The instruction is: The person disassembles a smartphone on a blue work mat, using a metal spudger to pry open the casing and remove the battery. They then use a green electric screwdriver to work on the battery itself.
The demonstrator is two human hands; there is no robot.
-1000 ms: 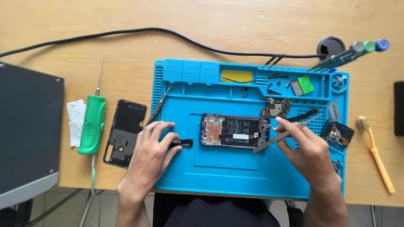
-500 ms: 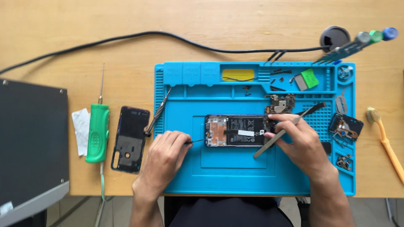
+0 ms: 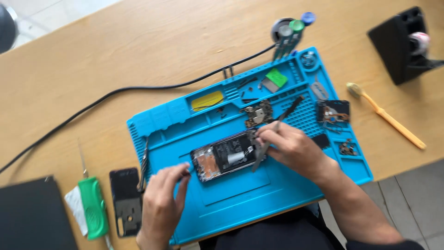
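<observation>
An opened phone (image 3: 226, 157) with its battery and boards exposed lies on a blue repair mat (image 3: 240, 194). My right hand (image 3: 293, 148) rests at the phone's right end and grips metal tweezers (image 3: 264, 147) whose tips touch the phone's edge. A black pry tool (image 3: 291, 107) lies just beyond that hand on the mat. My left hand (image 3: 162, 203) sits by the phone's left end with fingers curled; a small dark part seems pinched at its fingertips, though blur hides it.
A circuit board (image 3: 259, 112), a small camera frame (image 3: 333, 112), loose parts and yellow and green picks sit on the mat. Left of it lie a black back cover (image 3: 126, 200), a green-handled screwdriver (image 3: 92, 208) and a dark box (image 3: 32, 217). An orange brush (image 3: 393, 121), a black cable (image 3: 115, 92) and a black stand (image 3: 402, 44) lie around.
The camera view has tilted and shifted, so the mat now sits at an angle. My left hand slid toward the phone's left end. My right hand stays at the right end with the tweezers.
</observation>
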